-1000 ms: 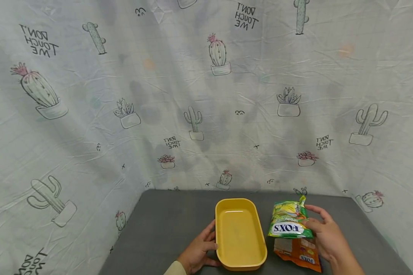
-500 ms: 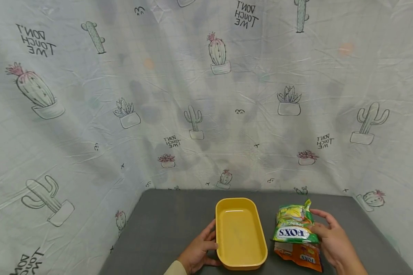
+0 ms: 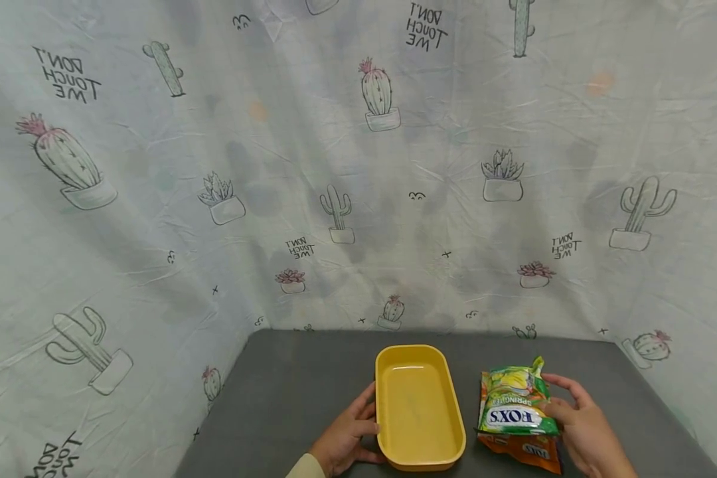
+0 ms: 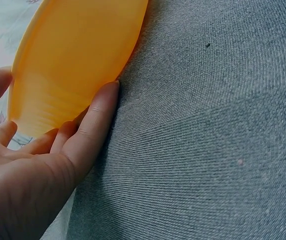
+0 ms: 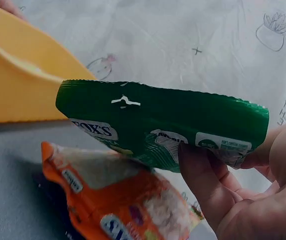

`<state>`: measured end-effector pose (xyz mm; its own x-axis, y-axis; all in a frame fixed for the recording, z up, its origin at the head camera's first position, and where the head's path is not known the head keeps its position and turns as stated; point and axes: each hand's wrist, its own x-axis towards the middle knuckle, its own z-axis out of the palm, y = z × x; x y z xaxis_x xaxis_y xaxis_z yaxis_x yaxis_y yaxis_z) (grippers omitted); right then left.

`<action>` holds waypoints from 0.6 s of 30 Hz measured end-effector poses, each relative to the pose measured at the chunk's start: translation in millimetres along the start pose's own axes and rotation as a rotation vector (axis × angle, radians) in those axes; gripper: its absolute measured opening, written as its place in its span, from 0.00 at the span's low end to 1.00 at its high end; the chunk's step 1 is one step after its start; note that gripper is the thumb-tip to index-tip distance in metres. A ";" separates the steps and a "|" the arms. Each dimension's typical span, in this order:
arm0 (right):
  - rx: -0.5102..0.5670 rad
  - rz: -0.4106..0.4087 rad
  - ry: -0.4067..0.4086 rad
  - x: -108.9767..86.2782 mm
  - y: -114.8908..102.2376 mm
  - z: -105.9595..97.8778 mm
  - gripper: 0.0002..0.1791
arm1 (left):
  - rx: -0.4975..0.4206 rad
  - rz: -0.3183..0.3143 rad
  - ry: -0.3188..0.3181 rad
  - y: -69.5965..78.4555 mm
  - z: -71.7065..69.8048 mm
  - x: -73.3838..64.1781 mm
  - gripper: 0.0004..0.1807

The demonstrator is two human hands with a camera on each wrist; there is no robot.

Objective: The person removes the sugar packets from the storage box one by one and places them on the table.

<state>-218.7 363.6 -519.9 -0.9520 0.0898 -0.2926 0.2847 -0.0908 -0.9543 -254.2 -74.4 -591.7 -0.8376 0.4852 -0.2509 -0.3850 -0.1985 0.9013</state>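
Observation:
My left hand (image 3: pixel 349 435) holds the left side of a yellow rectangular tray (image 3: pixel 418 418); in the left wrist view its fingers (image 4: pixel 90 122) lie along the tray's outer wall, at rim and base. The tray's inside holds nothing. With thumb and fingers my right hand (image 3: pixel 585 425) pinches the right side of a green Fox's candy bag (image 3: pixel 514 398), labelled Spring Tea. Beneath it lies an orange candy bag (image 3: pixel 528 450), mostly covered in the head view. The right wrist view shows the green bag's sealed edge above the orange bag; whether their surfaces press together I cannot tell.
Everything stands on a dark grey table (image 3: pixel 299 378). A pale cloth (image 3: pixel 358 265) printed with cactuses hangs behind it and along both sides. In the right wrist view, a dark edge (image 5: pixel 53 195) shows under the orange bag.
My right hand has moved right and toward me, lowering the green candy bag over the orange one, which it now covers more. Left hand and tray have stayed put.

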 end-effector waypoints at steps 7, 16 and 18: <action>0.014 0.018 0.016 -1.9 11.3 -5.7 0.31 | 0.001 -0.006 -0.002 0.9 1.6 -1.0 0.53; -0.086 0.082 0.130 -1.6 19.9 -13.6 0.36 | -0.001 0.000 -0.001 1.1 3.0 -1.2 0.53; -0.163 0.102 0.167 -2.9 21.3 -14.5 0.36 | 0.000 0.001 -0.002 1.2 3.6 -1.5 0.53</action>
<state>-208.2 375.9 -540.3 -0.8897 0.2520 -0.3806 0.4052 0.0518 -0.9128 -252.0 -72.3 -589.0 -0.8376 0.4863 -0.2490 -0.3837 -0.1991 0.9017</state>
